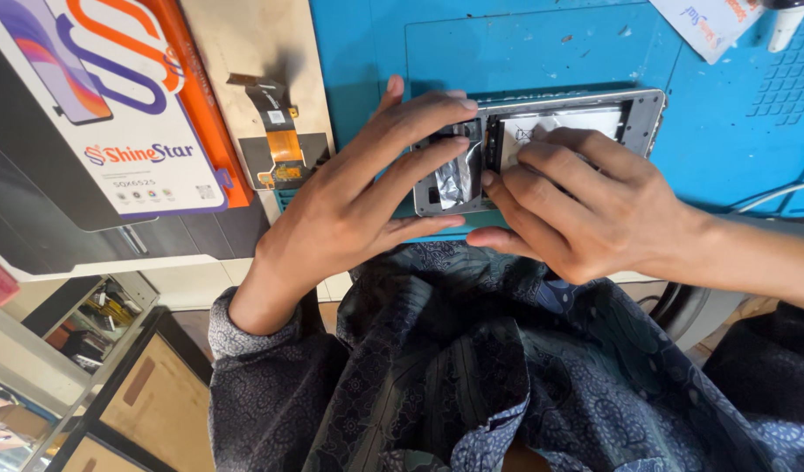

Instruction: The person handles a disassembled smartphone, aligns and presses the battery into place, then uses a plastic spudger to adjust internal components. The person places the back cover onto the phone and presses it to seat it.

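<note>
An opened phone body [633, 112] with a silver frame lies on the blue work mat [542, 44], its inner parts facing up. My left hand [358, 197] pinches a strip of shiny silver film [455, 179] at the phone's left end. My right hand [585, 205] presses its fingertips on the white plate inside the phone, beside the film. Both hands rest at the mat's near edge, above my dark patterned shirt.
A loose flex cable with an orange ribbon [278, 131] lies on a tan board left of the mat. A white and orange box [122, 96] sits at the far left. A printed packet [708, 22] and white cables [773, 197] lie at the right. Shelves stand below left.
</note>
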